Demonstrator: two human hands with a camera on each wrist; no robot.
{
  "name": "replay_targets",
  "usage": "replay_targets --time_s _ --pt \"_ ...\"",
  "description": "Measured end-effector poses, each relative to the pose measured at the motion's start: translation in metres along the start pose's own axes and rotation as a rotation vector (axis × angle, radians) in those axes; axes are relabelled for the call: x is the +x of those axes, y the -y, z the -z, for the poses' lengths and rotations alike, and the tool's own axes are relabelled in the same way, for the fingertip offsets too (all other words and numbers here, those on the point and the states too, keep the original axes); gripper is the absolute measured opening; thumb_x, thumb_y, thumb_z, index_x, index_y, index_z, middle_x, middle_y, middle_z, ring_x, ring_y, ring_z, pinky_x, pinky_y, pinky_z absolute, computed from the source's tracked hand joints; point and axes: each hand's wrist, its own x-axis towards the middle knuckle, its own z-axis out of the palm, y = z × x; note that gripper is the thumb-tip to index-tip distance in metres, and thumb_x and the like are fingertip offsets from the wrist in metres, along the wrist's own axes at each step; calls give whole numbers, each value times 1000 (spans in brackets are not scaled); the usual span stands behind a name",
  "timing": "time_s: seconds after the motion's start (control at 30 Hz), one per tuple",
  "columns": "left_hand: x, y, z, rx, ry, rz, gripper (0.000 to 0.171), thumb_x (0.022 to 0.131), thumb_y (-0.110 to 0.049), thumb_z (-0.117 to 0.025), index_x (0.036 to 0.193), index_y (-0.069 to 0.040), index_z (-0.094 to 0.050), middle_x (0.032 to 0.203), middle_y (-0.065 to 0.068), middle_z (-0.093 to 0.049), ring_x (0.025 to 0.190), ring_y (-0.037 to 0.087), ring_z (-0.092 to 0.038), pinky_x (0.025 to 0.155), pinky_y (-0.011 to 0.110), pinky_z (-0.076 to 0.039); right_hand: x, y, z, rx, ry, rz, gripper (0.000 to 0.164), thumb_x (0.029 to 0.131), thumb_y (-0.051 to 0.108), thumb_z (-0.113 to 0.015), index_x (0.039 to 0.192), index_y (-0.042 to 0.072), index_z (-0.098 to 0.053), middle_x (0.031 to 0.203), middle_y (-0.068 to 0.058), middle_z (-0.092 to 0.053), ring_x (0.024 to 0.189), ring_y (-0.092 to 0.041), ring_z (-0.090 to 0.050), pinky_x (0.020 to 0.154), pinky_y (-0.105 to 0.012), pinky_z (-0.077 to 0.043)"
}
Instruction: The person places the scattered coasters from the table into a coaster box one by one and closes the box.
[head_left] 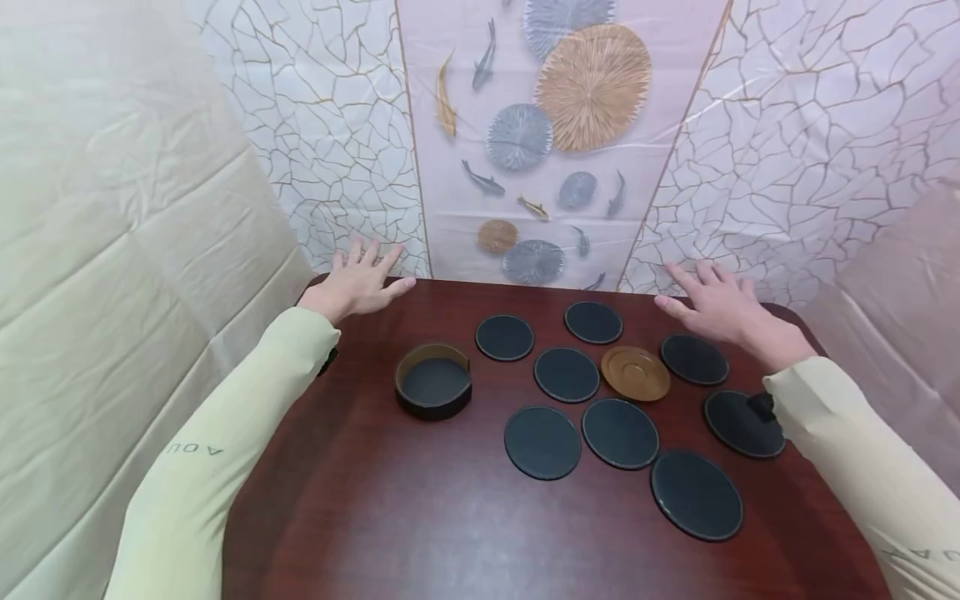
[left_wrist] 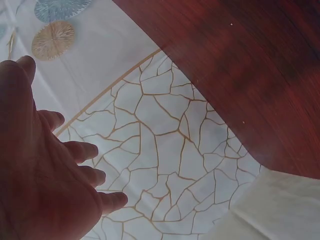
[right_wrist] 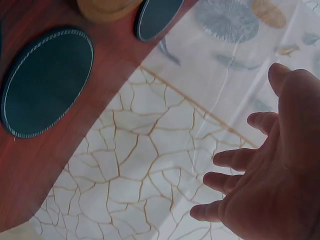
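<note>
My left hand (head_left: 358,283) is held out over the far left edge of the table, fingers spread and holding nothing. Over the far right edge my right hand (head_left: 716,307) is spread the same way, also bare. Nearest the left hand stands a round black holder (head_left: 433,407) with a tan inner wall and a dark disc lying in it. Below the right hand lies a dark round coaster (head_left: 694,359) with a stitched rim, seen closer as a coaster (right_wrist: 47,82) in the right wrist view. A brown round wooden dish (head_left: 635,373) lies among the coasters.
Several more dark coasters, such as one near the front (head_left: 697,495) and one at the back (head_left: 593,322), lie flat on the dark red table (head_left: 390,517). Patterned sheeting (head_left: 337,125) hangs behind the table. Pale padded cloth (head_left: 150,208) walls the left side.
</note>
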Motion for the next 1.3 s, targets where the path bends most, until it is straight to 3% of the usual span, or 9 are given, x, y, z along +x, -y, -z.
replay_targets --time_s 0.33,0.73,1.03,1.3 --pt "1 -1 -4 -39 -19 -11 81 94 -74 -19 159 -30 3 165 20 2 150 43 12 115 69 2 8 23 -8 46 -31 46 79 99 63 -34 158 14 -15 156 -35 -14 141 -58 -12 104 -78 -9" --pt "-6 -5 -20 -167 -41 -16 76 99 -66 -24 159 -29 6 165 19 2 151 42 8 115 69 -7 25 54 -26 120 -36 125 75 101 57 -38 157 12 -19 157 -34 -17 142 -57 -15 105 -77 -14" --pt "-14 -6 -34 -320 -113 -58 75 100 -62 -27 160 -25 0 164 21 -10 151 44 -2 115 67 -13 41 81 -44 172 -29 181 73 102 54 -37 158 10 -19 157 -32 -21 143 -53 -20 111 -70 -19" --pt "-26 -10 -44 -434 -97 -72 80 99 -66 -26 159 -23 2 166 10 -10 153 36 -7 120 56 -13 53 103 -53 233 -16 225 70 102 50 -42 158 13 -20 158 -26 -24 144 -50 -21 112 -67 -22"
